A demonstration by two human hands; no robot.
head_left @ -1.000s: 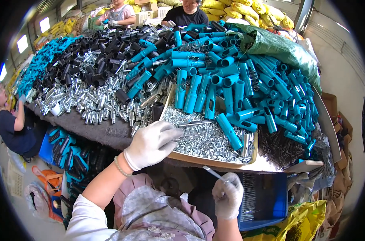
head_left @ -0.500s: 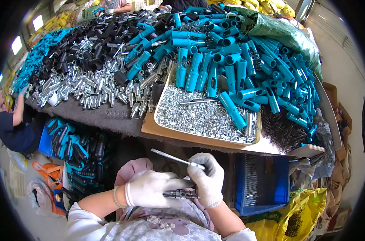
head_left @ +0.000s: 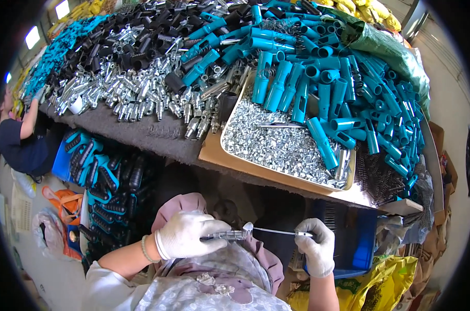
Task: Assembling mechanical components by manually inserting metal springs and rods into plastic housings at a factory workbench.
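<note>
My left hand (head_left: pixel 187 236), in a white glove, is closed around a dark cylindrical part with ring-like bands (head_left: pixel 228 235), held level above my lap. A bright metal piece (head_left: pixel 248 227) shows at that part's right end. My gloved right hand (head_left: pixel 317 250) pinches one end of a thin silver metal rod (head_left: pixel 276 231). Its other end reaches left to the metal piece; whether it goes inside, I cannot tell. Beyond my hands, on the bench, a shallow tray (head_left: pixel 289 179) holds many small metal bits.
Teal tubes (head_left: pixel 343 88) heap up at the right; black sleeves (head_left: pixel 141 36) and silver fittings (head_left: pixel 136 98) lie left. Below the bench are a blue bin (head_left: pixel 360 254), a yellow sack (head_left: pixel 385 285) and black-and-teal handles (head_left: pixel 103 207). A co-worker (head_left: pixel 22 140) stands far left.
My right hand has moved right, away from my left hand. The rod now lies nearly level, pointing left at the part's end, instead of tilting upward. The whole view has shifted slightly.
</note>
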